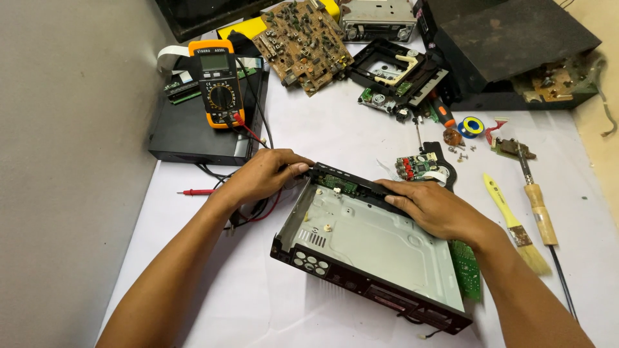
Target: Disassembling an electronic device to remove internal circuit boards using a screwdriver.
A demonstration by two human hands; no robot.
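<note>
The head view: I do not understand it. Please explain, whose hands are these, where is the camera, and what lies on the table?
The camera sits on a person's head and looks down at their own bare hands. The left hand and right hand both grip the far edge of an opened metal player chassis on a white table. Nearby lie an orange multimeter on a black box, a brown circuit board, a yellow brush and a soldering iron with a wooden handle.
</note>
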